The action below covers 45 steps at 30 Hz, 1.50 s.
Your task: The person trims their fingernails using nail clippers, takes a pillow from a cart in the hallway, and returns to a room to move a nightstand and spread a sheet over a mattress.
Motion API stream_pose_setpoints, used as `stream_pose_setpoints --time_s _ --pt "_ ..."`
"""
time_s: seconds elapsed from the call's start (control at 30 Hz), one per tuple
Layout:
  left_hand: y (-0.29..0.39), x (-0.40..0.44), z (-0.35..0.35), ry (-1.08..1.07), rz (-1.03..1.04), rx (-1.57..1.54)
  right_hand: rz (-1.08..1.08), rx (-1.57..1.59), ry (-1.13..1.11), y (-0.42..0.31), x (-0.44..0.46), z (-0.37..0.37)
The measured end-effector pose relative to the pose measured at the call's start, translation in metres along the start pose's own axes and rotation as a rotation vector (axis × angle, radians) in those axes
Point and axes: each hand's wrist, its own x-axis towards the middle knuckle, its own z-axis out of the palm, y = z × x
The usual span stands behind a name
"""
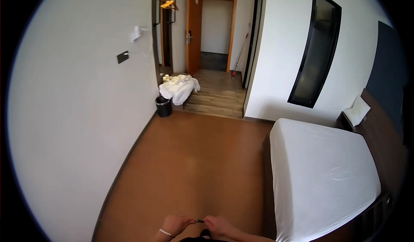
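Observation:
At the bottom edge of the head view, my left hand and my right hand meet in front of my body. A small dark, thin object spans the gap between my fingertips, pinched from both sides. Its kind is too small to make out. On my left wrist sits a white band. Below the hands a bit of dark clothing shows.
A bed with a white sheet stands on the right, a white pillow beyond it. Ahead are a black bin, a heap of white linen, an open wooden door and a red-ended pole. Brown floor lies between.

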Motion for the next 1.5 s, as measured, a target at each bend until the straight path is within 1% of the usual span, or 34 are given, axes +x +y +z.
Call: stream_pose_setpoints --time_s 0.03,0.07,0.1,0.13,0.2,0.23,0.3,0.33,0.37,0.4,0.43,0.5,0.53,0.57,0.6,0.63,0.7,0.77,0.83,0.87,0.9,0.93,0.97,1.0,1.03,1.1,1.2,1.27,1.3,1.33,1.37,1.4,1.43,1.5 --pt "0.002 0.043 -0.012 -0.021 0.008 -0.002 0.017 0.015 0.001 0.014 0.017 -0.026" --pt "0.003 0.085 -0.021 -0.074 0.009 -0.1 0.081 -0.005 0.057 0.031 0.034 -0.05" --pt "0.002 0.125 -0.022 -0.122 0.008 -0.193 0.14 -0.026 0.114 0.05 0.052 -0.071" --pt "-0.004 0.164 -0.012 -0.133 0.015 -0.182 0.144 -0.013 0.123 0.075 0.066 -0.086" --pt "-0.019 0.245 0.008 -0.069 0.19 -0.376 0.103 0.015 0.34 0.122 0.102 -0.113" --pt "-0.023 0.286 0.011 -0.07 0.197 -0.37 0.104 0.017 0.349 0.141 0.128 -0.132" --pt "-0.025 0.355 0.017 -0.307 -0.072 -0.642 0.235 0.494 0.297 0.172 0.163 -0.172" --pt "-0.032 0.392 0.019 -0.295 -0.076 -0.643 0.251 0.511 0.243 0.186 0.194 -0.197" --pt "-0.041 0.429 0.019 -0.339 -0.204 -0.905 0.229 0.501 0.237 0.204 0.232 -0.224" --pt "-0.049 0.455 0.016 -0.395 -0.347 -1.162 0.211 0.586 0.216 0.217 0.264 -0.242" --pt "-0.056 0.479 0.012 -0.395 -0.373 -1.152 0.201 0.684 0.189 0.213 0.292 -0.264" --pt "-0.07 0.538 0.005 -0.322 -0.476 -1.635 0.199 0.717 0.089 0.218 0.354 -0.314" --pt "-0.075 0.564 -0.005 -0.309 -0.494 -1.649 0.11 0.748 0.038 0.23 0.39 -0.328" --pt "-0.084 0.591 -0.017 -0.215 -0.508 -1.719 0.017 0.775 -0.014 0.239 0.426 -0.343" --pt "-0.096 0.617 -0.027 -0.115 -0.515 -1.784 -0.013 0.823 -0.101 0.244 0.46 -0.359" --pt "-0.11 0.643 -0.033 -0.09 -0.523 -1.79 -0.043 0.873 -0.187 0.25 0.495 -0.374" --pt "-0.141 0.699 -0.041 -0.109 -0.445 -1.846 -0.006 0.847 -0.236 0.274 0.565 -0.396" --pt "-0.179 0.758 -0.037 -0.119 -0.477 -1.799 -0.128 0.737 -0.234 0.311 0.637 -0.408" --pt "-0.216 0.823 -0.038 -0.15 -0.446 -1.798 -0.124 0.694 -0.225 0.334 0.704 -0.439" --pt "-0.237 0.864 -0.044 -0.146 -0.441 -1.801 -0.121 0.595 -0.195 0.345 0.74 -0.458" --pt "-0.253 0.903 -0.051 -0.193 -0.47 -1.726 -0.101 0.501 -0.183 0.354 0.766 -0.476" --pt "-0.264 0.94 -0.056 -0.237 -0.502 -1.658 -0.08 0.499 -0.21 0.361 0.791 -0.497" --pt "-0.277 0.977 -0.061 -0.228 -0.509 -1.683 -0.059 0.592 -0.242 0.367 0.822 -0.526" --pt "-0.29 1.013 -0.068 -0.238 -0.433 -1.691 -0.036 0.686 -0.269 0.371 0.85 -0.555" --pt "-0.3 1.046 -0.076 -0.257 -0.364 -1.692 -0.02 0.689 -0.281 0.378 0.874 -0.579" --pt "-0.314 1.119 -0.092 -0.227 -0.365 -1.709 0.068 0.601 -0.193 0.396 0.923 -0.624" --pt "-0.351 1.228 -0.095 -0.277 -0.366 -1.621 0.074 0.536 -0.142 0.44 1.0 -0.674" --pt "-0.375 1.296 -0.073 -0.222 -0.371 -1.676 0.092 0.53 -0.107 0.473 1.052 -0.702" --pt "-0.381 1.325 -0.073 -0.23 -0.368 -1.681 0.013 0.423 -0.116 0.482 1.082 -0.72" --pt "-0.392 1.36 -0.081 -0.113 -0.399 -1.629 -0.082 0.303 -0.112 0.493 1.119 -0.744" --pt "-0.406 1.394 -0.09 -0.008 -0.435 -1.569 -0.085 0.3 -0.092 0.505 1.156 -0.766" --pt "-0.424 1.422 -0.087 0.042 -0.425 -1.476 -0.126 0.443 -0.176 0.514 1.189 -0.783" --pt "-0.432 1.458 -0.101 0.026 -0.408 -1.464 -0.176 0.58 -0.26 0.523 1.223 -0.802" --pt "-0.444 1.514 -0.129 0.284 -0.445 -1.289 -0.158 0.677 -0.269 0.532 1.285 -0.837"
